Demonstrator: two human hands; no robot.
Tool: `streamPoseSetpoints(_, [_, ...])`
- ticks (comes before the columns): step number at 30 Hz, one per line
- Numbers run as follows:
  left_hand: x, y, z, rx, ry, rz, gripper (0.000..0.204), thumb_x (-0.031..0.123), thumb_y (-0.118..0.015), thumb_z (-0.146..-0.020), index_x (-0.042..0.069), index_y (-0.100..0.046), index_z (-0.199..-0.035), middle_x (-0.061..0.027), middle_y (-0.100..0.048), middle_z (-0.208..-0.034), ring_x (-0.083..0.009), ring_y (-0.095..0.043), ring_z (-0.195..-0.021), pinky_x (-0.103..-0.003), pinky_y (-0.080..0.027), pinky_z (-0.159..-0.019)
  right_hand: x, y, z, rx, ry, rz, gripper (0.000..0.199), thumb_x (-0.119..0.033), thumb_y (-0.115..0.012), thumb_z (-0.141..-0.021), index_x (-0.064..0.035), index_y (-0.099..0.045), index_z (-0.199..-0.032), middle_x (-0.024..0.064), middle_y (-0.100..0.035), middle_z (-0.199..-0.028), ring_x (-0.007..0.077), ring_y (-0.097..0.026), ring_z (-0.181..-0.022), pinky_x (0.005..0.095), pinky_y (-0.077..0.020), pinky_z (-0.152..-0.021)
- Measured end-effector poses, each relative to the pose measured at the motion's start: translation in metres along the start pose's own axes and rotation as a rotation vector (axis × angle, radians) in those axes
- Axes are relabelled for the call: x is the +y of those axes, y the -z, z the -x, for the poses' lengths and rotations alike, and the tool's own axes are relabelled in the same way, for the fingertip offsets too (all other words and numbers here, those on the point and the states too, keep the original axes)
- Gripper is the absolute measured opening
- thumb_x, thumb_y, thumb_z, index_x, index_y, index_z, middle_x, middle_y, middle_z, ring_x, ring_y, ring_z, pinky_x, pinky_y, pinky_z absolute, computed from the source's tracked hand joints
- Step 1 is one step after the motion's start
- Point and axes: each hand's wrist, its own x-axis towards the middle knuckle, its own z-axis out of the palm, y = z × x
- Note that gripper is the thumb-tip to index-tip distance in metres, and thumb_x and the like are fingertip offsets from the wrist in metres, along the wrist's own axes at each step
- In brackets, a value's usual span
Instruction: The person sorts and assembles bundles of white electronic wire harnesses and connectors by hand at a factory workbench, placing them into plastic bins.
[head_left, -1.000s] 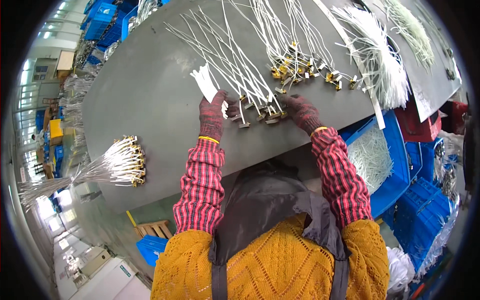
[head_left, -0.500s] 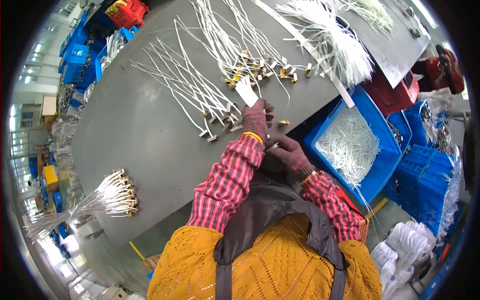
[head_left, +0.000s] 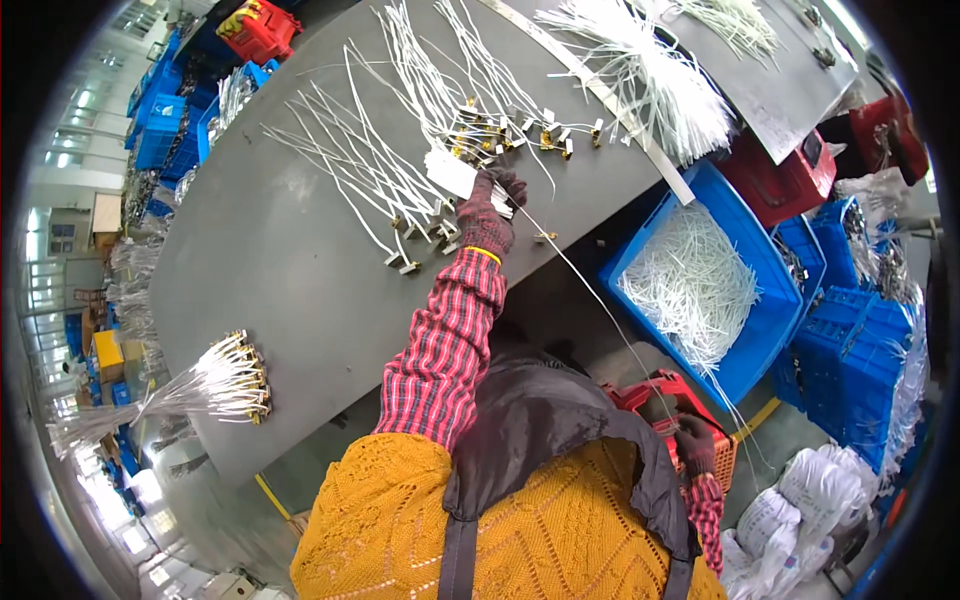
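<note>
Indoors, a worker in red plaid sleeves (head_left: pixel 440 330) and a mustard knit top (head_left: pixel 380 490) leans over a dark grey worktable (head_left: pixel 300 260), both hands gloved. The left hand (head_left: pixel 488 205) is clamped on a sheaf of white strips (head_left: pixel 450 172), which fans out past the fingers above the near edge of the table. A thin white strand (head_left: pixel 592 287) stretches from beside that hand, past the table's edge, down to the right hand (head_left: pixel 694 445), low at a red crate (head_left: pixel 724 462); whether its fingers are closed on the strand cannot be told. Just left of the sheaf lie white cables with small metal fittings (head_left: pixel 430 230), and beyond it a second cluster with gold-coloured fittings (head_left: pixel 480 130). A lone fitting (head_left: pixel 545 237) sits near the left wrist. To the left, a tied bundle of cables (head_left: pixel 215 380) rests at the table's edge, while on the right a blue bin (head_left: pixel 775 310) holds a tangle of pale strands (head_left: pixel 690 290) below a heap of white lengths (head_left: pixel 670 95).
</note>
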Motion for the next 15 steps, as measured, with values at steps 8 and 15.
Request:
streamPoseSetpoints(8, [0.043,-0.010,0.019,0.139,-0.152,-0.064,0.023,0.021,-0.067,-0.091,-0.001,-0.064,-0.097,-0.0125,-0.070,-0.079,-0.0250,-0.068,-0.064,-0.036,-0.058,-0.060,0.043,0.020,0.002,0.028,-0.069,-0.278,0.038,-0.001,-0.066,-0.080,-0.0067,-0.066,-0.118,-0.0007,-0.057,-0.072,0.0084,-0.048,-0.051,0.0252,-0.0383,-0.043])
streamPoseSetpoints(15, [0.050,-0.003,0.044,0.033,-0.025,-0.173,0.020,0.018,-0.064,-0.094,-0.001,-0.065,-0.100,-0.0129,-0.070,-0.084,-0.0263,-0.070,-0.070,-0.037,-0.060,-0.064,0.022,-0.024,-0.052,-0.005,0.540,0.147,0.046,-0.004,-0.068,-0.083,-0.0053,-0.060,-0.128,0.0009,-0.059,-0.081,0.0103,-0.055,-0.063,0.0267,-0.0469,-0.054])
